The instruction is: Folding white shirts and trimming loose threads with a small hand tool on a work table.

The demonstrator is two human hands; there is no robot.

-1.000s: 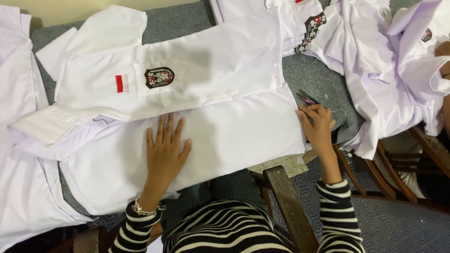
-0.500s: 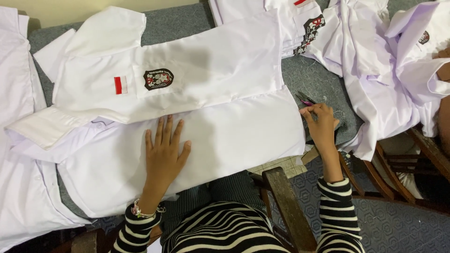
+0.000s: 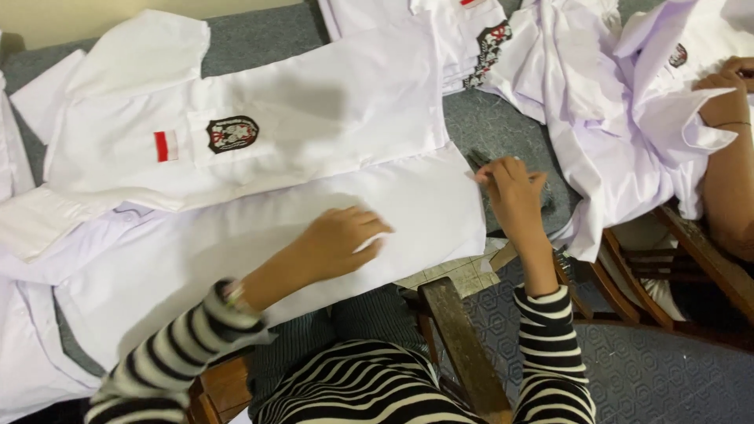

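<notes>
A: We see a white shirt (image 3: 259, 228) spread out flat on the grey bench (image 3: 503, 129), near us and filling the left and middle.

B: Yes. Our left hand (image 3: 339, 242) rests on the near half of it, fingers bent a little. That grip is loose; it holds nothing, it only presses the cloth down. We think that is so the shirt does not slide.

A: And our right hand (image 3: 512, 187)?

B: It sits at the right edge of the shirt, fingers curled in. We see a thin dark thing (image 3: 477, 159) poking out just past the fingers, but we cannot tell what it is, or if the grip is closed on it or on the cloth edge.

A: How does the shirt look?

B: Clean and white, smooth, with the far half folded over. It has a small red and white flag patch (image 3: 165, 146) and a dark round badge (image 3: 232, 133) on the pocket.

A: More white shirts (image 3: 620, 102) lie in a heap on the far right.

B: Another person's arm (image 3: 726, 177) rests there, away from our hands.
</notes>
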